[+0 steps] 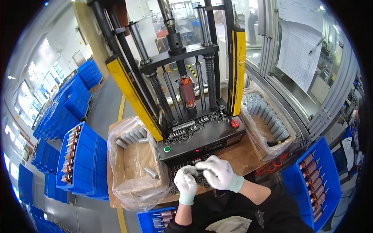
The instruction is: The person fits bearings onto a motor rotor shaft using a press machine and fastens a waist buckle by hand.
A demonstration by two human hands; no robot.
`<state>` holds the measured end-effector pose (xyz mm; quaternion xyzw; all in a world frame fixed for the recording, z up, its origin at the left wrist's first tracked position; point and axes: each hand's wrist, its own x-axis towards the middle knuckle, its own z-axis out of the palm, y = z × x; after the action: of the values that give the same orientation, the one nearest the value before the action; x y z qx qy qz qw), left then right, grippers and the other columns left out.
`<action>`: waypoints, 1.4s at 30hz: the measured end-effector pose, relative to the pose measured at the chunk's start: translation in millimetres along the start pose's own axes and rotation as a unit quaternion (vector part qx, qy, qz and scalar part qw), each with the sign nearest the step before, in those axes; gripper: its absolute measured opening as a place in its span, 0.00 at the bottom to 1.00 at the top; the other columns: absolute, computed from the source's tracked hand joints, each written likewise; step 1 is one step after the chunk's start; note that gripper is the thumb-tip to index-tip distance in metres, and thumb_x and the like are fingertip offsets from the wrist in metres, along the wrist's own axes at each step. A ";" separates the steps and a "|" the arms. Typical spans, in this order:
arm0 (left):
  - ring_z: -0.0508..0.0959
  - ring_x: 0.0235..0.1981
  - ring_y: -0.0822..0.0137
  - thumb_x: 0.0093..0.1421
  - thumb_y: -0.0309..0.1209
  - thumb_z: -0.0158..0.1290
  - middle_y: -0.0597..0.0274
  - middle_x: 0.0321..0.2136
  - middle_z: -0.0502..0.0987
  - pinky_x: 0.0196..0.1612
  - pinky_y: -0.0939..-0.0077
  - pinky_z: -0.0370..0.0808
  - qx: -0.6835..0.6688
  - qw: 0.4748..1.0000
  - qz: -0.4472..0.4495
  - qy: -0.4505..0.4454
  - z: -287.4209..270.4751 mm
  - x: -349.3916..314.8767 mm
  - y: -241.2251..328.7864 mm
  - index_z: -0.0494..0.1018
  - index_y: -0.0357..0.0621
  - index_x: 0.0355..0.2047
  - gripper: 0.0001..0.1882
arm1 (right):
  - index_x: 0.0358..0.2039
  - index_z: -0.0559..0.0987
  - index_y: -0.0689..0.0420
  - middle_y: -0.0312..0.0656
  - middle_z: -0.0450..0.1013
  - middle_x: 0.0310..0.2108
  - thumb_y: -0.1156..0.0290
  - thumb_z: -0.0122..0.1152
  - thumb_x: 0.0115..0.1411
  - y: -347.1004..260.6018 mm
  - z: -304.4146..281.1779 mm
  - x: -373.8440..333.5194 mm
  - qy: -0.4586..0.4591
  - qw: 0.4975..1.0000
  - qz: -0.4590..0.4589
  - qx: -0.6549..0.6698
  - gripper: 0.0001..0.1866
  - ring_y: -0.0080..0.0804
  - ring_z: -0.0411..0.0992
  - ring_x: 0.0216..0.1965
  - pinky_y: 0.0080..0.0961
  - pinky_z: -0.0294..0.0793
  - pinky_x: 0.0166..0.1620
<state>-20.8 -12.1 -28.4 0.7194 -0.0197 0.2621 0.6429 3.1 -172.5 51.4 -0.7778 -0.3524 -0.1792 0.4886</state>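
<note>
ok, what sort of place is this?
Most likely a factory assembly workshop: a tall black metal press stands ahead, copper-wound cylindrical rotors line a blue plastic bin at right, and blue plastic crates stand stacked at left.

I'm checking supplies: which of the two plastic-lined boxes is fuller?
The right-hand box, nearer the red button: its grey cylinders plainly outnumber those in the left-hand box.

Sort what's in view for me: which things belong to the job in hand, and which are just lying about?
Likely in the job:
- left hand, right hand, close together by small ring-shaped parts
- black press with red-striped rotor
- grey cylinders in plastic-lined boxes

Likely just about:
- hanging paper
- pen by it
- stacked blue crates, far left
</note>
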 end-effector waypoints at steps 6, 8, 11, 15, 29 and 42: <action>0.80 0.32 0.51 0.58 0.33 0.55 0.49 0.32 0.79 0.32 0.64 0.75 0.141 0.975 0.137 -0.103 4.2 12.2 5.4 0.76 0.37 0.41 0.14 | 0.52 0.76 0.48 0.41 0.70 0.36 0.64 0.56 0.62 -7.7 14.8 37.0 -0.209 0.962 -0.069 -0.160 0.17 0.38 0.76 0.29 0.34 0.78 0.31; 0.80 0.32 0.50 0.58 0.33 0.55 0.49 0.33 0.79 0.32 0.63 0.74 0.166 0.969 0.144 -0.117 4.1 16.0 4.5 0.76 0.37 0.41 0.14 | 0.52 0.77 0.48 0.40 0.70 0.36 0.66 0.58 0.59 0.1 19.4 40.7 -0.236 0.947 -0.074 -0.204 0.19 0.36 0.77 0.30 0.33 0.79 0.30; 0.80 0.30 0.49 0.57 0.32 0.56 0.49 0.33 0.78 0.30 0.62 0.74 0.152 0.964 0.185 -0.118 6.6 18.1 4.7 0.75 0.36 0.42 0.15 | 0.53 0.76 0.48 0.40 0.70 0.37 0.66 0.58 0.58 3.9 18.2 43.1 -0.283 0.933 -0.081 -0.207 0.20 0.35 0.77 0.31 0.33 0.79 0.30; 0.79 0.31 0.47 0.57 0.33 0.55 0.46 0.33 0.77 0.31 0.60 0.74 0.119 0.977 0.124 -0.125 7.2 20.7 6.0 0.74 0.35 0.43 0.16 | 0.53 0.76 0.48 0.40 0.70 0.37 0.66 0.59 0.57 4.9 22.4 41.6 -0.237 0.949 -0.073 -0.195 0.22 0.37 0.77 0.30 0.34 0.79 0.30; 0.78 0.34 0.46 0.59 0.32 0.53 0.48 0.34 0.77 0.38 0.58 0.75 0.138 0.960 0.214 -0.118 9.9 15.5 -12.8 0.73 0.37 0.41 0.13 | 0.47 0.76 0.50 0.43 0.74 0.35 0.51 0.58 0.62 27.4 5.3 53.4 -0.228 0.971 -0.074 -0.029 0.20 0.45 0.77 0.32 0.41 0.76 0.37; 0.79 0.24 0.65 0.68 0.34 0.43 0.60 0.20 0.76 0.30 0.70 0.75 0.097 0.977 0.174 -0.077 5.5 4.5 -17.5 0.75 0.40 0.29 0.15 | 0.43 0.79 0.58 0.41 0.77 0.32 0.69 0.70 0.47 -148.7 -143.1 101.6 0.165 0.902 -0.360 -0.172 0.21 0.40 0.74 0.30 0.33 0.74 0.36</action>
<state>-8.6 -12.9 -42.8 0.7819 -0.1687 0.3148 0.5110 -25.2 -220.6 274.6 -0.6288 -0.4865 -0.5266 0.3008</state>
